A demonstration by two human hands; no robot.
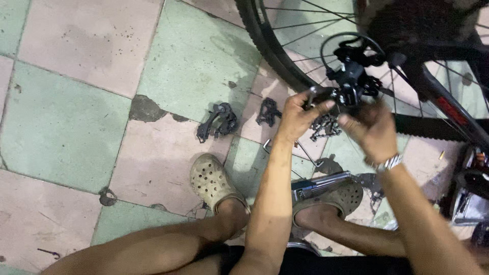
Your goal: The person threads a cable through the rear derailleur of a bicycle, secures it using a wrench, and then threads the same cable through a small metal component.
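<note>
Our left hand (298,114) and right hand (374,130) pinch the bike's rear derailleur (351,81); greasy fingers could slip, dropping it.

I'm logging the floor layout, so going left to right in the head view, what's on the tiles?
Small dark clip → beige clog → loose black derailleur → smaller dark part → left hand → right hand.

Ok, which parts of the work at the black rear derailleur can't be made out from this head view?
- Black rear derailleur: its mounting point is lost in dark shadow.
- Left hand: whatever the fingertips pinch is too small to tell.
- Right hand: palm side faces away, so its grip is hidden.
- Black bicycle wheel: cut off by the top edge.
</note>
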